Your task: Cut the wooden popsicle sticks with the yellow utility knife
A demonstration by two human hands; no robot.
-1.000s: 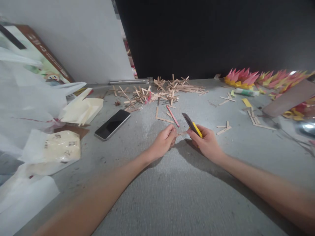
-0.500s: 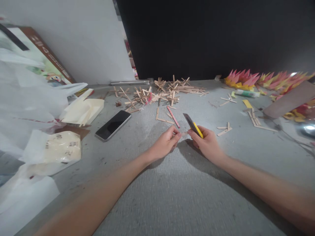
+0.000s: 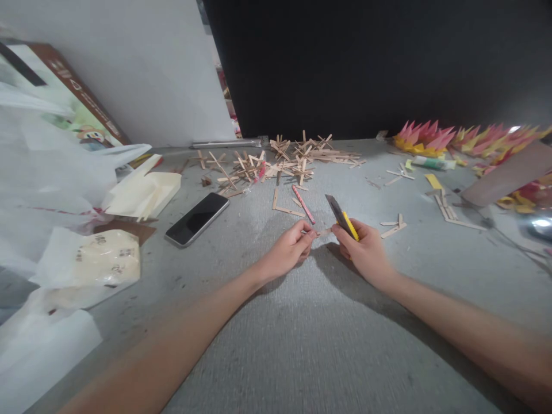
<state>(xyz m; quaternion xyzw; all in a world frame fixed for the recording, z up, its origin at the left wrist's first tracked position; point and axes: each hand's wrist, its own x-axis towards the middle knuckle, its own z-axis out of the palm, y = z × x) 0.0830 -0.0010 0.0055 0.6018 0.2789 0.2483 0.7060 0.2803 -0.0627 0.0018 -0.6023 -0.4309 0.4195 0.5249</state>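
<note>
My left hand (image 3: 288,247) is closed in a pinch on one end of a small wooden stick (image 3: 324,232), just above the table. In my right hand (image 3: 365,247) is a yellow box cutter (image 3: 347,224), its dark blade pointing up and away to the left. The right thumb and fingertips are at the other end of the stick, partly hidden by the hand. A pink patterned pencil (image 3: 303,204) lies just beyond my left hand. Past it, two wooden sticks (image 3: 288,211) form an angle on the grey table (image 3: 276,345).
A pile of wooden sticks (image 3: 297,164) lies at the back. To the left are a phone (image 3: 198,218), a cream paper tray (image 3: 159,192) and plastic bags (image 3: 47,161). On the right are loose sticks (image 3: 393,227), a glue tube (image 3: 433,164), a cardboard tube (image 3: 504,175) and pink-yellow paper flowers (image 3: 425,140).
My right hand has shifted slightly right with the box cutter, and more of the stick shows between the hands. The left hand stays nearly in place.
</note>
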